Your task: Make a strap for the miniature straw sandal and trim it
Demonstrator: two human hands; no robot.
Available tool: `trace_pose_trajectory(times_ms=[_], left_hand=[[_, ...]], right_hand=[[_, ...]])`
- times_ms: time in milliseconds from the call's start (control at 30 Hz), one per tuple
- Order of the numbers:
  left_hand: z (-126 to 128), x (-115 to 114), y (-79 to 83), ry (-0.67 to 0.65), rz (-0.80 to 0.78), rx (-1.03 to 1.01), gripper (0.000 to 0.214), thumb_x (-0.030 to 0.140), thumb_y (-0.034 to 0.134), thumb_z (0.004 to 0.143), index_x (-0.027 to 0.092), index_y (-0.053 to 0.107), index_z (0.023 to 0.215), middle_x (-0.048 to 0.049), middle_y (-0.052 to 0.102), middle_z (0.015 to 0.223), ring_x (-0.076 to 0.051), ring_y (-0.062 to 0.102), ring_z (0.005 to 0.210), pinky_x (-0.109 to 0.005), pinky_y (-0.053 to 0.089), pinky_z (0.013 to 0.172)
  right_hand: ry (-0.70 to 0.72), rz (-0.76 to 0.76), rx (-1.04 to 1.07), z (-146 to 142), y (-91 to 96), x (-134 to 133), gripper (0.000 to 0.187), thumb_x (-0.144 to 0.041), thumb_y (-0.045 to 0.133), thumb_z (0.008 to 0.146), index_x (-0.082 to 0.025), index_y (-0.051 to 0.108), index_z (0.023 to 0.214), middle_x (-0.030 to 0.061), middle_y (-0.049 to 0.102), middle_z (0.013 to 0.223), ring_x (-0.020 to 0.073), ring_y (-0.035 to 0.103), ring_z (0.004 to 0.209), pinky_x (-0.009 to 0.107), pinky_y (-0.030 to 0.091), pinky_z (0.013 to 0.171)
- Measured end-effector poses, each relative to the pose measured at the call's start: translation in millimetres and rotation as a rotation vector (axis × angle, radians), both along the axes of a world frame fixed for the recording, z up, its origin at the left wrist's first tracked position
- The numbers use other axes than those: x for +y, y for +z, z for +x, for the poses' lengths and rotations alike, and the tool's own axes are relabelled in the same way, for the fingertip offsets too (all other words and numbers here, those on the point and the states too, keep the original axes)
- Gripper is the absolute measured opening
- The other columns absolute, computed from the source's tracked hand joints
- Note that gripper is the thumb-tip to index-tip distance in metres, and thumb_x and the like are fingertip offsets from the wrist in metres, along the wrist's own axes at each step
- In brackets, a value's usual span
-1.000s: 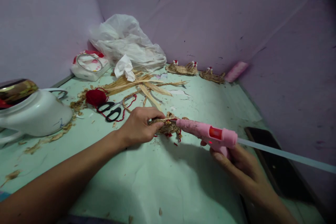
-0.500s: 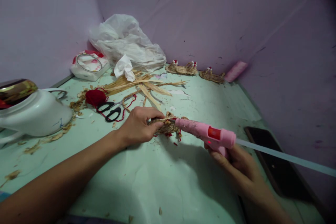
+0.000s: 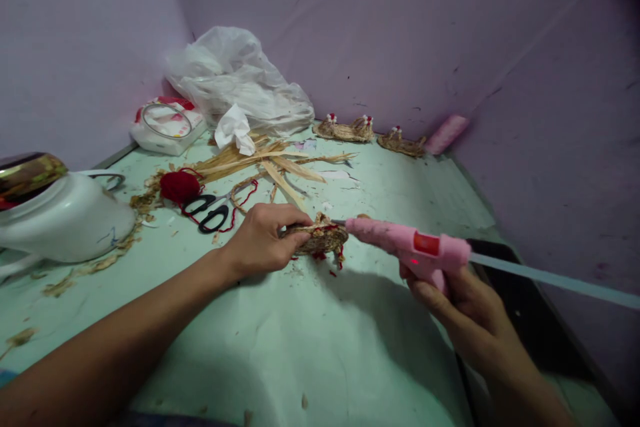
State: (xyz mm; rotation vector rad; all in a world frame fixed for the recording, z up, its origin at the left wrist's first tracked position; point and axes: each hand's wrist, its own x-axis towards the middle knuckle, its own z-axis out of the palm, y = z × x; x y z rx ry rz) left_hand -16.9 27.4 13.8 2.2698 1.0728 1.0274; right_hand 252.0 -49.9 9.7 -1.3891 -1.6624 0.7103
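Note:
My left hand point(image 3: 265, 237) is closed on a small woven straw piece point(image 3: 320, 238) with red thread hanging from it, held just above the pale green table point(image 3: 310, 340). My right hand point(image 3: 463, 310) grips a pink glue gun point(image 3: 410, 250) with a clear glue stick point(image 3: 550, 277) trailing out of its back. The gun's nozzle tip sits just right of the straw piece, a small gap apart.
Black-handled scissors point(image 3: 213, 210), a red yarn ball point(image 3: 179, 185) and loose straw strips point(image 3: 265, 160) lie behind my left hand. A white pot point(image 3: 60, 217) stands at the left. A plastic bag point(image 3: 240, 83), a white box point(image 3: 167, 123), finished straw pieces point(image 3: 370, 130) and a dark phone point(image 3: 520, 310) are around.
My right hand has drawn the glue gun back to the right, so the nozzle has come off the straw piece. My left hand keeps holding the piece in place.

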Motion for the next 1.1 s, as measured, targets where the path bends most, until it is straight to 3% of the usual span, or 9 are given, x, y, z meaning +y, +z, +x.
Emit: trace_pose_trajectory(times_ms=[167,267,367,500,667,700,800,867,1100], left_hand=[[-0.6,-0.7,-0.4,0.002,-0.005,0.002,0.013,0.017,0.058,0.072,0.013,0.068,0.078,-0.0037,0.068,0.071,-0.013,0.06,0.063,-0.023,0.045,0.058],[-0.4,-1.3,0.9,0.001,0.0,0.004,0.013,0.019,0.058,0.072,0.013,0.068,0.079,-0.0046,0.069,0.072,-0.014,0.061,0.064,-0.024,0.046,0.059],[-0.2,-1.9,3.1,-0.02,0.002,0.007,0.014,0.021,0.059,0.071,0.012,0.067,0.079,-0.0057,0.069,0.073,-0.015,0.061,0.065,-0.026,0.046,0.061],[-1.6,-1.8,4.7,-0.084,0.002,0.03,0.014,0.02,0.058,0.072,0.011,0.066,0.08,-0.0062,0.068,0.074,-0.015,0.061,0.067,-0.027,0.047,0.063],[-2.3,-1.9,3.7,-0.109,0.044,0.033,0.013,0.015,0.057,0.072,0.01,0.065,0.081,-0.0064,0.068,0.074,-0.015,0.061,0.066,-0.026,0.047,0.062],[-1.9,-2.1,3.5,-0.1,0.06,0.03,0.013,0.014,0.057,0.072,0.01,0.065,0.081,-0.0063,0.067,0.073,-0.015,0.061,0.066,-0.026,0.047,0.061],[-0.3,-2.9,2.9,-0.094,0.125,0.009,0.012,0.013,0.057,0.071,0.012,0.065,0.08,-0.0058,0.068,0.072,-0.015,0.061,0.066,-0.027,0.047,0.062],[0.9,-3.0,2.1,-0.12,0.204,-0.01,0.012,0.011,0.057,0.072,0.013,0.064,0.081,-0.0062,0.068,0.073,-0.016,0.061,0.068,-0.029,0.048,0.065],[0.1,-2.1,4.0,-0.278,0.465,0.074,0.025,0.004,0.057,0.07,0.016,0.062,0.091,-0.007,0.066,0.081,-0.017,0.059,0.075,-0.037,0.046,0.076]], right_hand=[[-0.085,-0.149,0.412,-3.0,5.6,13.3,0.025,-0.038,0.055,0.077,-0.021,0.064,0.094,0.0008,0.055,0.063,0.0113,0.041,0.052,0.022,0.033,0.043],[-0.217,-0.302,0.624,-10.0,4.6,37.8,0.021,-0.034,0.059,0.071,-0.019,0.064,0.084,0.0001,0.054,0.056,0.0091,0.038,0.045,0.019,0.027,0.034],[-0.315,-0.452,0.715,-15.3,-1.3,72.1,0.017,-0.03,0.052,0.074,-0.017,0.063,0.076,0.0025,0.058,0.061,0.0099,0.045,0.046,0.019,0.037,0.035],[-0.379,-0.462,0.529,-18.9,-5.1,102.6,0.021,-0.029,0.046,0.077,-0.017,0.061,0.066,0.0023,0.055,0.056,0.0124,0.051,0.05,0.024,0.047,0.047],[-0.454,-0.043,-0.106,-31.8,11.6,85.6,0.021,-0.036,0.063,0.067,-0.018,0.064,0.078,0.0082,0.064,0.084,0.022,0.058,0.076,0.029,0.047,0.057],[-0.4,-0.104,-0.071,-36.6,15.9,79.4,0.023,-0.039,0.059,0.071,-0.018,0.064,0.08,0.0085,0.064,0.083,0.0206,0.059,0.072,0.028,0.047,0.055],[-0.183,-0.661,0.277,-51.6,23.3,66.4,0.029,-0.043,0.051,0.08,-0.015,0.058,0.082,0.0084,0.065,0.069,0.015,0.058,0.049,0.025,0.046,0.043],[-0.063,-0.905,0.455,-59.0,23.0,63.2,0.029,-0.043,0.049,0.082,-0.014,0.056,0.086,0.0081,0.065,0.063,0.0143,0.058,0.045,0.024,0.046,0.038],[0.067,-0.952,0.76,-60.6,13.9,63.9,0.01,-0.01,0.055,0.074,-0.011,0.06,0.082,0.0046,0.064,0.069,0.0085,0.057,0.05,0.019,0.051,0.045]])
